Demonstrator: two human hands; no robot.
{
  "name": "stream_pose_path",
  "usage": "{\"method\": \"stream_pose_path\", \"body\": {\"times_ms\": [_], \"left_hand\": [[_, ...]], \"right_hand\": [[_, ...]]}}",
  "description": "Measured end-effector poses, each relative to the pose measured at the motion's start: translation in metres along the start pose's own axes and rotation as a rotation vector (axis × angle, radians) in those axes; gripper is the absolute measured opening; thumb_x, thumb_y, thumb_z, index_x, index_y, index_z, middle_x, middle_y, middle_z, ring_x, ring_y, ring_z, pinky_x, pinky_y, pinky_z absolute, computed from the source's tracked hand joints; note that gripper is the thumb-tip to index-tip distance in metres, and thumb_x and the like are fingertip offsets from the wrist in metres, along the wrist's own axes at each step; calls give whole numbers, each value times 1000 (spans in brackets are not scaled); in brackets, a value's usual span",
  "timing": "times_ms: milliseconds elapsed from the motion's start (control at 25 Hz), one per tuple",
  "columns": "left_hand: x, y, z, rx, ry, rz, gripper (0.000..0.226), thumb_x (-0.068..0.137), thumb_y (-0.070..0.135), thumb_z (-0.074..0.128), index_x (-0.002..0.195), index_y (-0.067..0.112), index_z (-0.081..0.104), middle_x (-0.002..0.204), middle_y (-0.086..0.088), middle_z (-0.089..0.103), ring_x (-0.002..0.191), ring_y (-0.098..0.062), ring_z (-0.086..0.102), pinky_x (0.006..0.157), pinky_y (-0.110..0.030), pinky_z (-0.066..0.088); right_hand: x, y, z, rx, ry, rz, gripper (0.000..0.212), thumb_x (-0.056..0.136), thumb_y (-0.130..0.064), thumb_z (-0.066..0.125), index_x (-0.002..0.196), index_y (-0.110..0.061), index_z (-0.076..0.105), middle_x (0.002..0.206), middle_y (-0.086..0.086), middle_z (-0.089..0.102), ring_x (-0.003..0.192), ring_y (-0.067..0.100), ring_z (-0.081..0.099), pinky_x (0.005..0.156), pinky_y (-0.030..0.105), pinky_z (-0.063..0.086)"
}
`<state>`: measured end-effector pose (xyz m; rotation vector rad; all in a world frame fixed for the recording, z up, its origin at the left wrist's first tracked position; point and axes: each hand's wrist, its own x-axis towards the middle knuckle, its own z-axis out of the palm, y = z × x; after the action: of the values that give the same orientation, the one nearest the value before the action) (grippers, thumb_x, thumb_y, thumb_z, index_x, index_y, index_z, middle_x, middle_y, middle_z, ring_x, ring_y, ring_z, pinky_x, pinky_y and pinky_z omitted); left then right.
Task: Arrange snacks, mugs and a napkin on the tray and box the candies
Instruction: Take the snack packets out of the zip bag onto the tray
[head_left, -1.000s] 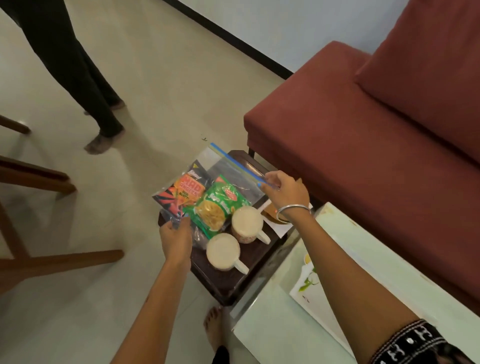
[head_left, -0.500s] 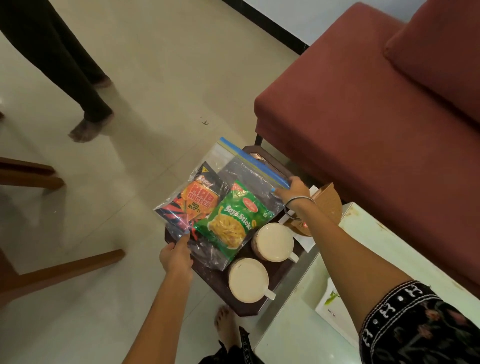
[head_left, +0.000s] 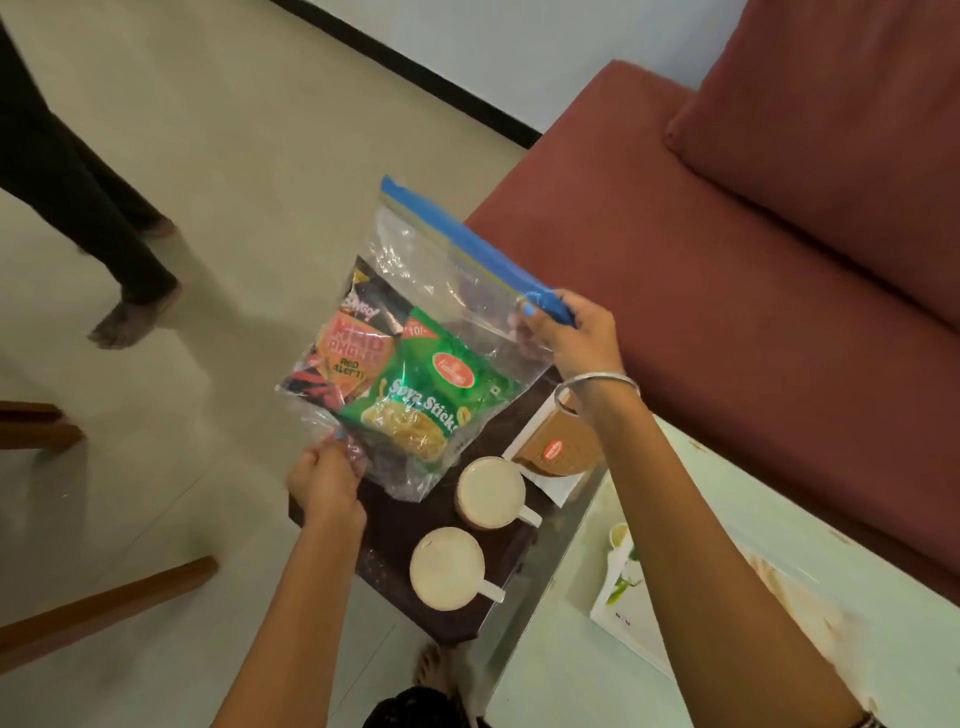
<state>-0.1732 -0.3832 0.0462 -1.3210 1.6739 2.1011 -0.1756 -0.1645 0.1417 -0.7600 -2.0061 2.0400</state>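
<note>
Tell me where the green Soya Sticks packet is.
Head view, centre: the green Soya Sticks packet sits inside the clear zip bag, right of the orange snack packet, above the dark tray.

Room surroundings, seen from above

A dark red sofa (head_left: 727, 270) with a back cushion (head_left: 852, 124) is sitting at right against a pale wall with a black skirting strip (head_left: 415, 73). A second person's dark-trousered leg and bare foot (head_left: 130, 317) are standing on the beige tiled floor (head_left: 249, 171) at left. Wooden furniture legs (head_left: 104, 603) are reaching in from the left edge. A pale tabletop (head_left: 727, 623) is lying at lower right.
</note>
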Motion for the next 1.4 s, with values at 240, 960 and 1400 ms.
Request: {"method": "stream_pose_path", "body": {"times_ms": [240, 960, 1400], "left_hand": [[-99, -29, 54, 128, -278, -55, 6, 86, 6, 54, 80, 8, 54, 74, -8, 56, 63, -16, 52, 56, -24, 46], [-427, -236, 127, 1127, -770, 513, 24, 82, 8, 54, 97, -9, 61, 103, -27, 65, 94, -40, 63, 76, -42, 53], [-443, -292, 76, 994, -910, 147, 8, 76, -2, 66, 84, 1, 68, 94, -21, 71, 83, -34, 70, 76, -44, 59]], "right_hand": [[-71, -56, -103, 142, 140, -199, 21, 84, 2, 61, 78, -17, 67, 64, -2, 68, 60, 11, 61, 62, 21, 54], [-333, 65, -358, -393, 380, -113, 14, 83, -19, 67, 92, -9, 72, 88, 8, 73, 76, 17, 65, 74, 26, 54], [-340, 99, -383, 64, 524, 335, 29, 82, -31, 67, 97, -7, 72, 99, 15, 72, 94, 33, 67, 83, 49, 57]]}}
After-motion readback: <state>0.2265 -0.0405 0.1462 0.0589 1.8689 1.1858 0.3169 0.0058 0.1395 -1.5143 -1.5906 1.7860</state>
